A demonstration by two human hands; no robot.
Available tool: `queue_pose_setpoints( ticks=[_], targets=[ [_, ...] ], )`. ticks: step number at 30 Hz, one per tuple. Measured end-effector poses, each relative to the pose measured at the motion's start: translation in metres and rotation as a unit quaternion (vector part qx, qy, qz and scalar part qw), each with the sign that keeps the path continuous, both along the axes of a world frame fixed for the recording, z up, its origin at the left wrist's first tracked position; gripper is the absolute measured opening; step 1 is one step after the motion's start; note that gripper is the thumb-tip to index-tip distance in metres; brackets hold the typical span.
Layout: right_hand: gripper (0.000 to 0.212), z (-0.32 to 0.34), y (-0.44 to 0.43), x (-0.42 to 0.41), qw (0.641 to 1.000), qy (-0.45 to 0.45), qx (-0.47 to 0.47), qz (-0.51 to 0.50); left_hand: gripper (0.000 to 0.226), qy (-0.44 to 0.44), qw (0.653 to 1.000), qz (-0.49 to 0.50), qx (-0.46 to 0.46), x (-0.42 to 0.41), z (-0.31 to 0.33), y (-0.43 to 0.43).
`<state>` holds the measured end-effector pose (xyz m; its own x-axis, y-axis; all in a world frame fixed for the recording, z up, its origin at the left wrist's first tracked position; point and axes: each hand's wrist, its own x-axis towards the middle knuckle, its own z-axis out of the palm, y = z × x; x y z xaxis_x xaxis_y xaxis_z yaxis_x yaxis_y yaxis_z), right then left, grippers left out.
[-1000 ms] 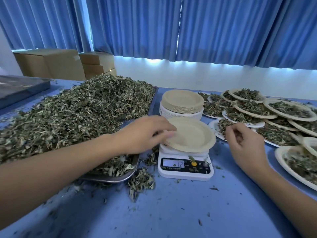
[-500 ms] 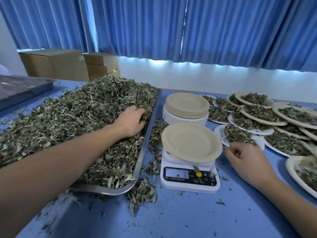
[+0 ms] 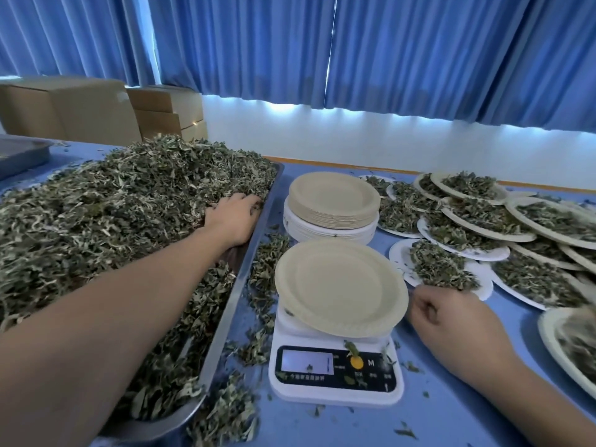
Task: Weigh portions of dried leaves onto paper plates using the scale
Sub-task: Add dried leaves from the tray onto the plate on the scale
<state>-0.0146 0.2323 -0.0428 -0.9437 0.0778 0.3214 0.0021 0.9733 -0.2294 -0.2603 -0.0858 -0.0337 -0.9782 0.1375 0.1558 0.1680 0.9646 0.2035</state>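
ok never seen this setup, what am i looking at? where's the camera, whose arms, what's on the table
No machine here: a person works with two bare hands, and every picture comes from one wide-angle camera worn on their head, looking forward and down. On the blue table a metal tray holds a big pile of dried leaves. The left hand has its fingers pushed into that pile; whether it has grabbed any is hidden. A white scale carries one empty paper plate, with a stack of empty plates behind it and filled plates to the right. The right hand rests on the table beside the scale, loosely curled, holding nothing visible.
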Motion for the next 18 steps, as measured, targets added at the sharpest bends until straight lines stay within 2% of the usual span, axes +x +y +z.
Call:
queue_pose_setpoints(
  ticks=[6, 13, 14, 18],
  targets=[
    [0.038, 0.0, -0.006, -0.003, 0.999, -0.011, 0.036, -0.017, 0.024, 0.062, 0.998, 0.002, 0.013, 0.008, -0.004, 0.001],
    [0.044, -0.002, -0.006, -0.004, 0.999, -0.001, 0.041, -0.012, 0.004, -0.003, 0.998, -0.045, -0.052, 0.027, 0.023, -0.003],
    [0.045, -0.002, -0.005, -0.004, 0.999, 0.001, 0.039, -0.008, 0.008, -0.015, 0.997, -0.047, -0.065, 0.031, 0.029, -0.004],
    [0.044, -0.003, -0.003, -0.003, 0.999, 0.001, 0.032, -0.003, 0.047, -0.068, 0.992, -0.041, -0.094, 0.055, 0.059, -0.007]
  ],
)
